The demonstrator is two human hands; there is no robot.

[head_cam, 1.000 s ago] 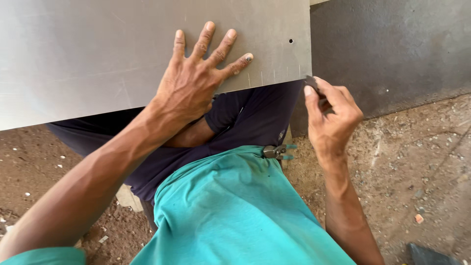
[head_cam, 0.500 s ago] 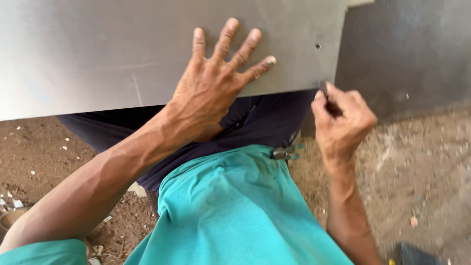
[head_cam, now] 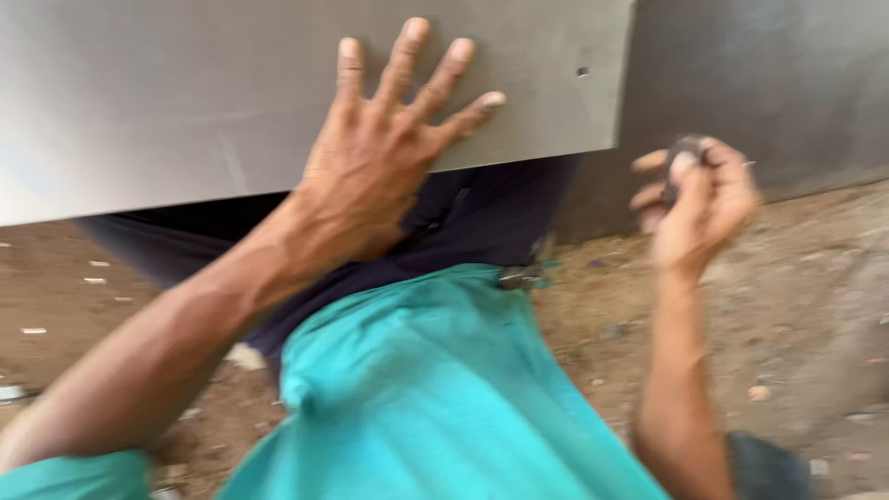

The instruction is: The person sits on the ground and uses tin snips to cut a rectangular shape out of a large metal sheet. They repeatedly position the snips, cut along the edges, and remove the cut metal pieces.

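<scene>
Fingers of the left hand are spread wide and pressed flat against a grey metal sheet, grasping nothing, with the palm near the sheet's lower edge at centre frame. That sheet fills the upper left and upper middle of the frame; its bottom edge slants from the left side up towards the right, and its right edge runs straight down from the top of the frame to a square corner just right of the fingertips. A small hole sits close to that right edge.

At the right of the frame the right hand is clear of the sheet's corner, with open air between them. Its fingers are curled around a small dark object held at the fingertips; motion blur hides what the object is.

Behind the right hand a darker grey wall stands in the upper right, meeting the dirt ground along a line across the right side. Below the sheet's lower edge are the person's dark trousers and a teal shirt in the lower middle. Something small and metallic, blurred, shows at the waist. Bare ground with scattered bits lies open at lower left and lower right.
</scene>
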